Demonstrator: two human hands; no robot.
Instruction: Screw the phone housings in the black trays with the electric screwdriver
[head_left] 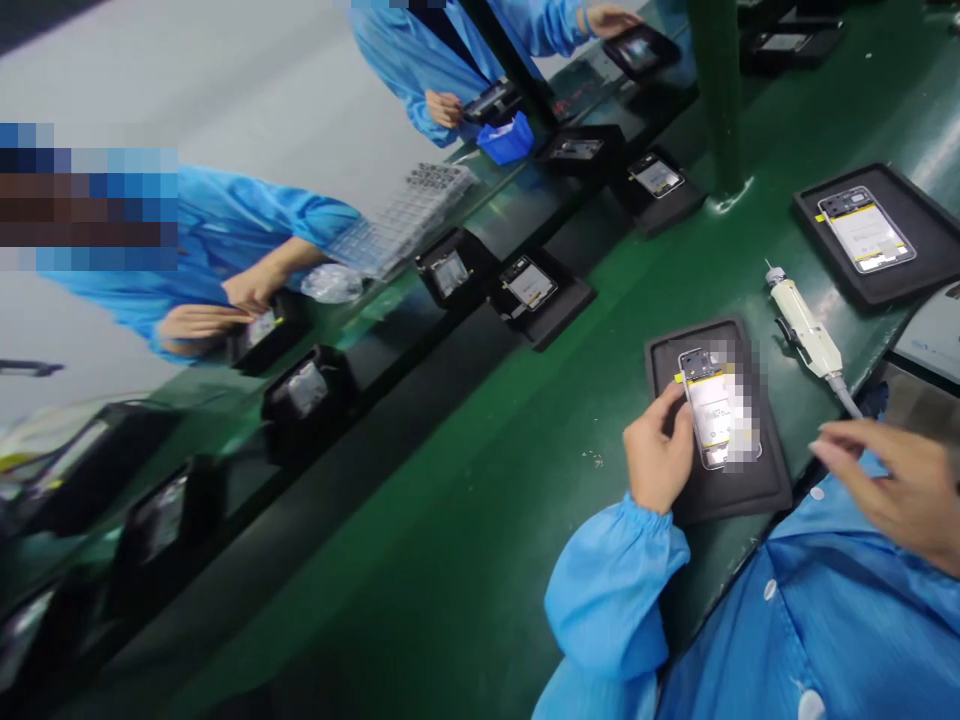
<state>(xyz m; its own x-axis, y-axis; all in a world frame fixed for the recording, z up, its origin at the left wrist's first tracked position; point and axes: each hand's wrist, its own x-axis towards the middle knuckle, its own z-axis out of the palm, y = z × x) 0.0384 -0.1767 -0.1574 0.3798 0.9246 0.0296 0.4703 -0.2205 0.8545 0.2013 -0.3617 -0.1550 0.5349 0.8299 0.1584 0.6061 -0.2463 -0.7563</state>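
Note:
An opened smartphone (709, 410), its battery and dark upper cover showing, lies in a black foam tray (765, 490) in front of me. My left hand (658, 450) holds the phone's left edge between thumb and fingers, close to a small yellow tab. Part of the phone's right side is pixelated. My right hand (892, 480) hovers at the right of the tray, above the bench edge, its fingers loosely bent and apart with nothing visible in them. Beyond it, a white electric screwdriver (806, 325) rests on the green bench (480, 560), bit pointing away.
At the right, another black tray (870, 285) carries an opened phone (868, 232). A green post (716, 100) rises from the bench. Several trays with phones line a dark strip across the bench. Two co-workers in blue sit opposite, near a blue bin (506, 140) and clear plastic trays (412, 220).

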